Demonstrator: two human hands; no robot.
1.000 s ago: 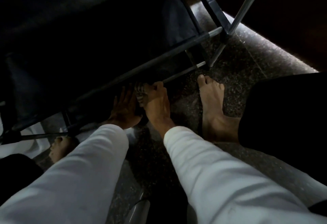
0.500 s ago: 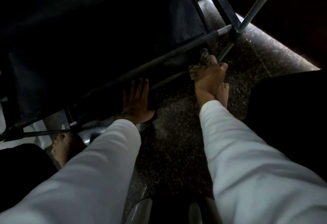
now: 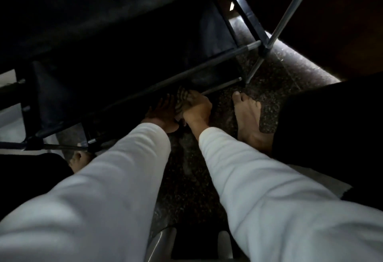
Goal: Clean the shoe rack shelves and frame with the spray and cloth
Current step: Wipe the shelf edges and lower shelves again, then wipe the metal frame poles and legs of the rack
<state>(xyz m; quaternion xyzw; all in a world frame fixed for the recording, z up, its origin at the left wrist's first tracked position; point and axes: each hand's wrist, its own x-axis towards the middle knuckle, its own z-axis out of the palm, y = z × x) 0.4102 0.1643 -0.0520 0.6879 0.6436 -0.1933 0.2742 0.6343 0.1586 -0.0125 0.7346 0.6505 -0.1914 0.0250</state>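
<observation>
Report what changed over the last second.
The right hand, gripping the striped cloth, slid right along the rack's bottom rail, then came back left beside the left hand. The left hand stayed flat on the floor; the cloth stayed gripped.

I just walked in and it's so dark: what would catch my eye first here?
Two white sleeves reach from the bottom edge into the dark middle. There the right hand grips a striped cloth at the low rack bar, with the left hand spread flat beside it. A bare foot stands on the speckled floor to the right.
</observation>
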